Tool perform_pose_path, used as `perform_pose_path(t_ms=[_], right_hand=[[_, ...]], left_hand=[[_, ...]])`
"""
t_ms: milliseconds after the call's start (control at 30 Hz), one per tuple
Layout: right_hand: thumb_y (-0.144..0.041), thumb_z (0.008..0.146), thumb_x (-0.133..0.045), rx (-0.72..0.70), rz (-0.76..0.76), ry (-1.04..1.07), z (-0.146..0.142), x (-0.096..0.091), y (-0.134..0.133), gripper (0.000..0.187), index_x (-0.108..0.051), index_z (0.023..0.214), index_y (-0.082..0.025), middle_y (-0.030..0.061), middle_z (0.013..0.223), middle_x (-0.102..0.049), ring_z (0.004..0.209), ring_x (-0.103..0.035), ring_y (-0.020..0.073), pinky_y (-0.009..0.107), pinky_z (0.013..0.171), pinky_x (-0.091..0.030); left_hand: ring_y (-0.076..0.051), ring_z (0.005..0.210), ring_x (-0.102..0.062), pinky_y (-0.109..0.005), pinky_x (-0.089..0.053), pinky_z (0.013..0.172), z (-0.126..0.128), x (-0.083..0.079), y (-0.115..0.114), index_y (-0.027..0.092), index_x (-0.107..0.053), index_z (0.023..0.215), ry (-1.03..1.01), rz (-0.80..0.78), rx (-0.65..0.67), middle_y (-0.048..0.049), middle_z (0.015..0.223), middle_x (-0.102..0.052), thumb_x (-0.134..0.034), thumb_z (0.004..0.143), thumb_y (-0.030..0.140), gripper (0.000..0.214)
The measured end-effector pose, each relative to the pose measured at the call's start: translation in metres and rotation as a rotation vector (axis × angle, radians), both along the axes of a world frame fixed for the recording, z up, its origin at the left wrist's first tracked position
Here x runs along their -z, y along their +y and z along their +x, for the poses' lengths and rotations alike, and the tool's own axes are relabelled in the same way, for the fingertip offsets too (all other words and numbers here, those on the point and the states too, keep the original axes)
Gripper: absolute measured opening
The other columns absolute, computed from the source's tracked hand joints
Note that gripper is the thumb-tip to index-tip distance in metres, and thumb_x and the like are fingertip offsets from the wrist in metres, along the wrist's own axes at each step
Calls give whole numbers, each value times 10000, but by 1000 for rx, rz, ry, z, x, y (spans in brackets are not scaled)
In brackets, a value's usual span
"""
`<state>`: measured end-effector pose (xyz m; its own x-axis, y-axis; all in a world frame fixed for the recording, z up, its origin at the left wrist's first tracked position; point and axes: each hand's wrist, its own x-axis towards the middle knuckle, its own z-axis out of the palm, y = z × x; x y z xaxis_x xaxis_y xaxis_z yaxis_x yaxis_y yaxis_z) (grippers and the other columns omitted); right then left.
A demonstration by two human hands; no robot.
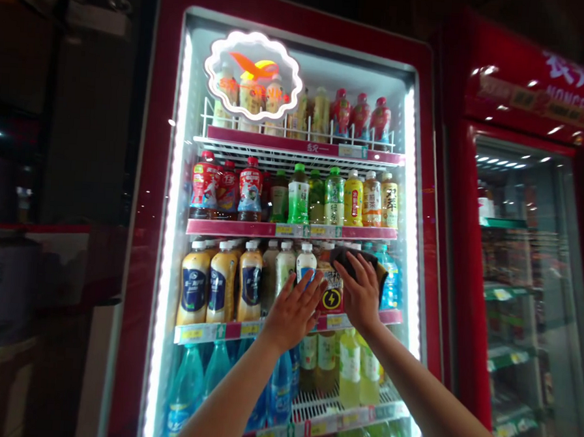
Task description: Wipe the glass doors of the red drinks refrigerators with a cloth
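My left hand (293, 311) lies flat with fingers spread against the glass door (293, 199) of a red drinks fridge, at the height of the third shelf. My right hand (361, 292) presses a dark cloth (351, 259) onto the same glass just to the right, its fingers over the cloth. Behind the glass, white-capped bottles (249, 283) and a can with a yellow lightning mark (331, 297) stand right by both hands.
The fridge shelves hold several rows of bottles, with a lit round logo sign (253, 74) at the top. A second red fridge (525, 257) stands to the right. At the left are dark reflections and a pale counter (0, 373).
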<state>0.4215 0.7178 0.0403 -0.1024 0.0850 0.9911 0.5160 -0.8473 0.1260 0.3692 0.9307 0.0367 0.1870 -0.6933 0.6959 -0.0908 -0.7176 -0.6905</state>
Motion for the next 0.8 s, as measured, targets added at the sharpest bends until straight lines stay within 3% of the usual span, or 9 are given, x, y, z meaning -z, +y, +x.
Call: perform_pose_path(t_ms=[133,200,267,367,433,500,633,733,800], right_hand=[[-117,942,-538,0,-213,67,-6,-48,9,551,-600,1419,-387,-1,1565,-508,1487,-384,250,492,1234,-330],[-130,943,-554,12,-198,62,-1,-66,-2,562,-580,1436,-398,-7,1573,-500,1482,-390,253,494,1231,-331],[-148,958,-538,19,-52,24,7,-63,-17,563,-549,1465,-394,13,1573,-497,1460,-420,272,521,1209,-352],[-150,980,-477,24,190,-40,13,-27,-27,580,-495,1511,-382,61,1561,-498,1422,-465,300,563,1161,-392],[-146,970,-478,30,151,-31,8,-3,-20,608,-469,1528,-385,69,1575,-476,1446,-438,309,569,1157,-397],[-142,950,-502,29,26,11,1,6,-7,632,-465,1528,-396,53,1586,-463,1473,-406,300,559,1176,-384],[-146,940,-532,20,-85,37,-2,-28,1,603,-518,1482,-409,21,1565,-498,1491,-389,274,534,1217,-344],[-180,965,-527,26,6,-16,11,-52,-21,554,-528,1479,-385,43,1561,-504,1490,-396,296,552,1205,-354],[-182,976,-508,33,138,-65,21,-45,-39,566,-497,1509,-373,71,1554,-510,1469,-426,320,579,1172,-384]], left_hand=[[-252,1597,-116,-476,3,1323,1,1,-1,191,-255,1628,50,-21,15,-69,1696,-252,-471,1012,461,706],[-254,1598,-109,-482,-25,1324,0,1,-1,180,-240,1631,62,-20,30,-73,1699,-241,-480,1010,442,715],[-253,1599,-88,-489,-42,1323,-1,1,-1,173,-214,1635,65,-19,35,-72,1706,-218,-479,1010,420,722],[-245,1601,-64,-484,-16,1324,-2,1,-1,177,-208,1636,59,-19,26,-57,1713,-192,-454,1019,409,704],[-246,1600,-73,-481,7,1322,-1,1,-1,174,-235,1630,49,-13,23,-57,1713,-194,-443,1024,413,684],[-250,1599,-95,-483,15,1321,0,1,-1,172,-272,1619,35,-14,27,-66,1708,-210,-449,1024,421,669],[-251,1599,-104,-483,20,1320,1,0,0,175,-318,1604,15,-17,45,-74,1697,-251,-485,1012,428,665],[-243,1601,-87,-477,33,1320,0,-2,0,180,-297,1612,5,-15,47,-64,1695,-265,-478,1011,425,674],[-236,1602,-76,-467,29,1322,-1,-3,0,181,-267,1623,1,-18,45,-59,1695,-267,-475,1011,425,691]])
